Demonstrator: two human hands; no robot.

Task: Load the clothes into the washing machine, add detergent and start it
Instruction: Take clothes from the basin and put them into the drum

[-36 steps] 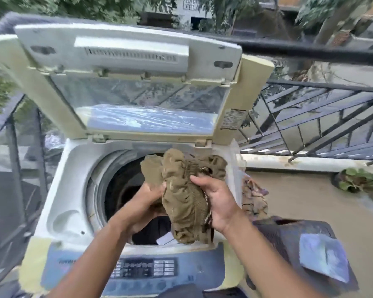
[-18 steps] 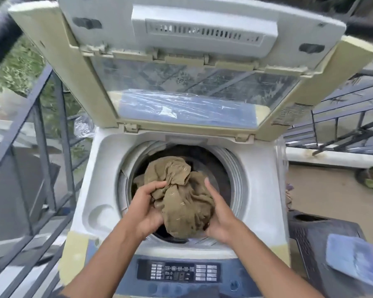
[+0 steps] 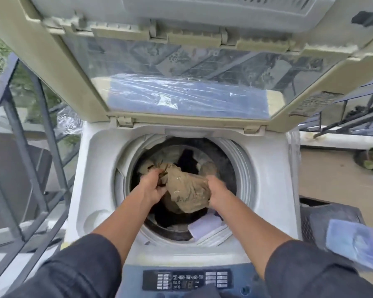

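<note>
khaki garment (image 3: 186, 193), bunched and limp inside the drum (image 3: 242, 166) mouth, is pinched at either end by my left hand (image 3: 153, 186) and right hand (image 3: 216, 190), fingers closed; it looks light and floppy, so gathered folds probably grip best.

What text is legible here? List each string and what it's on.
None legible.
Control panel: button labels and icons, too small and blurred.
Sticker on the lid, right edge: printed lines, blurred.
Blue packet on the dark basket: a print, unreadable.
Tan garment, washing machine: no text visible.
</note>
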